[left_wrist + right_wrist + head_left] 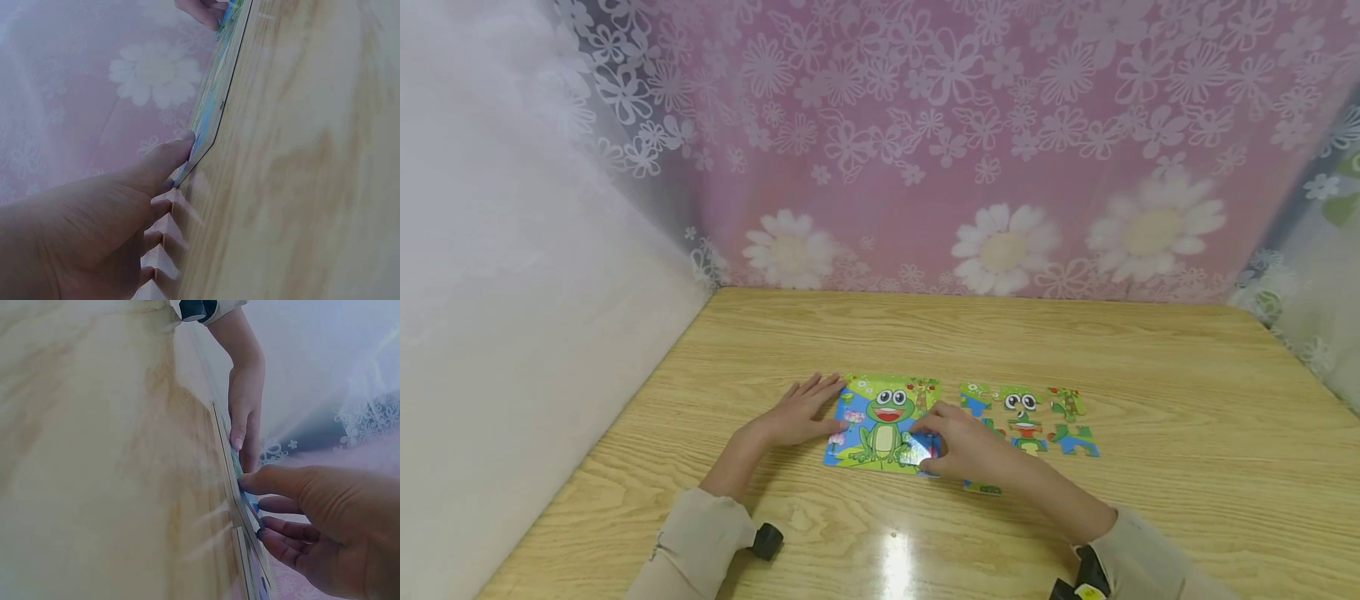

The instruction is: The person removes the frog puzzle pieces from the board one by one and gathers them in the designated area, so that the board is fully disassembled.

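A frog picture board (886, 417) lies flat on the table in the head view. My left hand (801, 414) rests at its left edge with fingers spread. In the left wrist view, the thumb (178, 150) touches the board's corner and the other fingers stand beside it. My right hand (964, 442) is over the board's lower right part. Its thumb (256, 481) and fingers pinch a thin puzzle piece (917, 448), shiny with glare and partly hidden by the hand.
Several loose frog puzzle pieces (1021, 400) lie to the right of the board, some behind the right hand and forearm. A wooden table (1187, 400) extends around them. A pink flowered curtain (880, 167) stands behind, and a white sheet (535, 292) on the left.
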Motion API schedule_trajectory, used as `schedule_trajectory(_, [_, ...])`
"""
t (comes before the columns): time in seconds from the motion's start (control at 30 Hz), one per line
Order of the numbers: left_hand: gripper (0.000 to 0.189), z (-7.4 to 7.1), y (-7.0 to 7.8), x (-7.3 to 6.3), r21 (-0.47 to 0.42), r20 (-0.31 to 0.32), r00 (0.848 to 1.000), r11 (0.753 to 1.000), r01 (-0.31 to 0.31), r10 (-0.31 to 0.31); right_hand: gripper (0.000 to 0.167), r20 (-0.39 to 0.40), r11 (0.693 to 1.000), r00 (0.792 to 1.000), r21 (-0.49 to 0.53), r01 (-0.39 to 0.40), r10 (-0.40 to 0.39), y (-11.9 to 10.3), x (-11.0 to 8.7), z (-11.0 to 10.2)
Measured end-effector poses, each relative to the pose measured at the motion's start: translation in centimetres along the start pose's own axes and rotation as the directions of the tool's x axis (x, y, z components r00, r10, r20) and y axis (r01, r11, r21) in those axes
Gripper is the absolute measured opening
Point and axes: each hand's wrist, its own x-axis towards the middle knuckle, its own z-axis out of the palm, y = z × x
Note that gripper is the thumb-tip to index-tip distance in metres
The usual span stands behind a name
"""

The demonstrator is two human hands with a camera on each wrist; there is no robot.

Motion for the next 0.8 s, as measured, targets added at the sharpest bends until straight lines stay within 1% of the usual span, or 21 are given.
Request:
schedule_trajectory(0.2, [0.075, 0.0, -0.2, 0.1, 0.002, 0.005, 1.0, 1.0, -0.001, 0.001, 0.041, 0.012, 1.0, 1.0, -0.011, 0.0, 0.001, 0.0, 0.2, -0.1])
schedule_trajectory(0.57, [0.076, 0.0, -0.2, 0.1, 0.009, 0.012, 1.0, 1.0, 0.004, -0.004, 0.038, -0.008, 0.998, 0.998, -0.012, 0.059, -0.059, 0.0, 0.2, -0.3])
schedule_trajectory(0.7, [0.076, 0.0, -0.2, 0.1, 0.017, 0.017, 1.0, 1.0, 0.005, -0.005, 0.039, -0.019, 0.997, 0.997, -0.007, 0.08, -0.08, 0.1, -0.1, -0.9])
schedule_trajectory(0.8, [0.076, 0.0, -0.1, 0.1, 0.011, 0.011, 1.0, 1.0, -0.007, 0.007, 0.038, -0.036, 0.996, 0.995, -0.004, 0.092, -0.092, 0.3, -0.7, -1.3])
